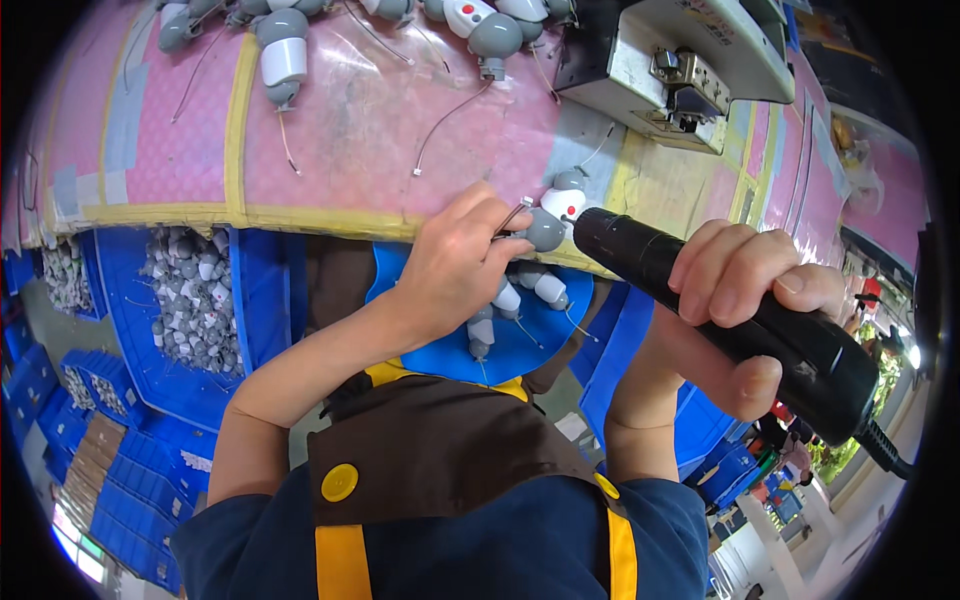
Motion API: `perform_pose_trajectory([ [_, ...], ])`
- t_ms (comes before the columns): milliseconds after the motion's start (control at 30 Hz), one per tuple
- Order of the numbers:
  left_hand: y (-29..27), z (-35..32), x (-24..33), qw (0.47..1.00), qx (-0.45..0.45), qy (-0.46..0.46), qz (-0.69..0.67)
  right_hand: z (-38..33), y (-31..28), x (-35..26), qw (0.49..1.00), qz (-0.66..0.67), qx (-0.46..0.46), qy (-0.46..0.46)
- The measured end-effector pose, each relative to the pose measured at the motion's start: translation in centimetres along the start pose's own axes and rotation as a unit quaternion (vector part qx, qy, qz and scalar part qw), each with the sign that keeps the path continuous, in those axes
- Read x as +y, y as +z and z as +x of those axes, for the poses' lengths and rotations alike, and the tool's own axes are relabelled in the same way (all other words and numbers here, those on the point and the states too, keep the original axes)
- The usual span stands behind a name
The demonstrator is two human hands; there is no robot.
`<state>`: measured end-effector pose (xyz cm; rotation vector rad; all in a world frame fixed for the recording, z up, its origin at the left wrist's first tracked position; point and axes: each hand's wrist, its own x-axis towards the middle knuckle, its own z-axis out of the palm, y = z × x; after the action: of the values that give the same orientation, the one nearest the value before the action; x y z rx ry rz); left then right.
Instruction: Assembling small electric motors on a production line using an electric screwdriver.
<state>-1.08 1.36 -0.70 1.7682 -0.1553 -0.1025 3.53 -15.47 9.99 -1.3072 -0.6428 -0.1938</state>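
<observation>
My left hand [460, 260] is closed at the table's front edge, its fingertips pinching one end of a small grey-and-white plastic part [546, 232] with rounded ends and a red dot. A thin wire with a small white connector [525, 203] sticks up beside those fingers. Wrapped in my right hand [745, 285] is a black corded electric screwdriver [650, 262], slanting down to the left. Its front end meets or nearly meets the part near the red dot; any bit at the tip is hidden. Below my left hand, a blue tray [440, 348] holds several similar parts.
More grey-and-white parts [284, 62] with trailing wires lie along the back of the pink, yellow-taped table [340, 150]. A metal box device [640, 75] stands at the back right. Blue bins [125, 300] full of such parts are at the left, below table height.
</observation>
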Motion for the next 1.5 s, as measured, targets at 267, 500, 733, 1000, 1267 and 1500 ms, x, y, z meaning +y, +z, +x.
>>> perform_pose_trajectory([
  [267,-0.1,0.2,0.2,1.0,0.005,-0.001,-0.006,-0.5,-0.1,0.0,1.0,0.006,0.005,-0.029],
  [500,-0.6,0.4,1.4,0.998,-0.031,-0.051,-0.009,-1.7,0.5,0.0,0.991,0.028,0.117,-0.066],
  [733,-4.5,0.7,4.5,0.959,-0.276,0.032,0.054,2.9,-2.1,-3.8,0.971,0.12,0.178,-0.104],
  [1000,-4.5,10.0,3.4,0.9,0.055,0.036,0.432,9.6,-0.6,-2.4,0.932,-0.154,0.32,-0.077],
  [1267,-2.4,2.8,2.3,0.891,-0.076,0.204,0.398,6.5,-1.5,-2.5,0.966,-0.113,0.215,-0.092],
  [1500,-0.4,1.3,1.7,0.959,-0.092,0.172,0.207,0.5,1.7,-3.7,0.977,-0.06,0.194,-0.07],
])
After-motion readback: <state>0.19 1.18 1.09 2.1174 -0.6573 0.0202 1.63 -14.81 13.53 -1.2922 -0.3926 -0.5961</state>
